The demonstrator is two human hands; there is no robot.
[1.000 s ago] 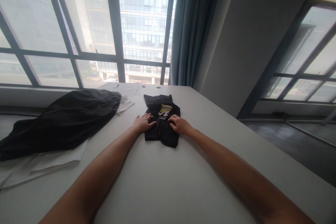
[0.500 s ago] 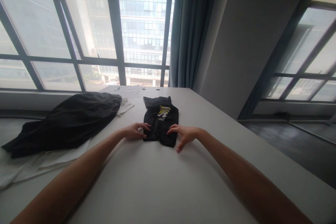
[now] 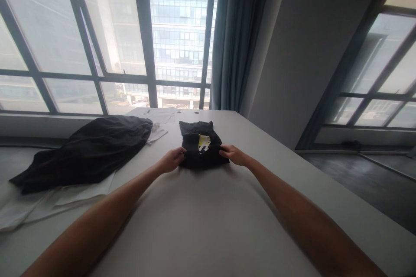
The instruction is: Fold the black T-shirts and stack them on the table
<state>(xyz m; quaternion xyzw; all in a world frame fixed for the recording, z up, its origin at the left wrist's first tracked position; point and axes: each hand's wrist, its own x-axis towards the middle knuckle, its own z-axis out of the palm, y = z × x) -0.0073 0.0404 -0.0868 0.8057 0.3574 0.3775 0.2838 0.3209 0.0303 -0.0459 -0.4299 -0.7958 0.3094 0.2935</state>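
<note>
A folded black shirt (image 3: 205,162) with a yellow and white print lies on the white table (image 3: 201,216), straight in front of me. My left hand (image 3: 172,159) is closed on its left near corner, thumb and fingers pinching the cloth. At the right near corner, my right hand (image 3: 235,155) pinches the fabric in the same way. The near edge is lifted and curls over, hiding the lower part of the print. The far part of the shirt rests flat on the table.
A large heap of black cloth (image 3: 87,153) lies at the left, over pieces of white cloth (image 3: 81,194). Papers (image 3: 159,115) are at the table's far end. Beyond stand windows, a blue-grey curtain (image 3: 232,43) and a grey pillar (image 3: 286,69).
Both hands have gone from resting open at the shirt's near corners to gripping them. The near edge has been raised and folded away from me, partly covering the print.
</note>
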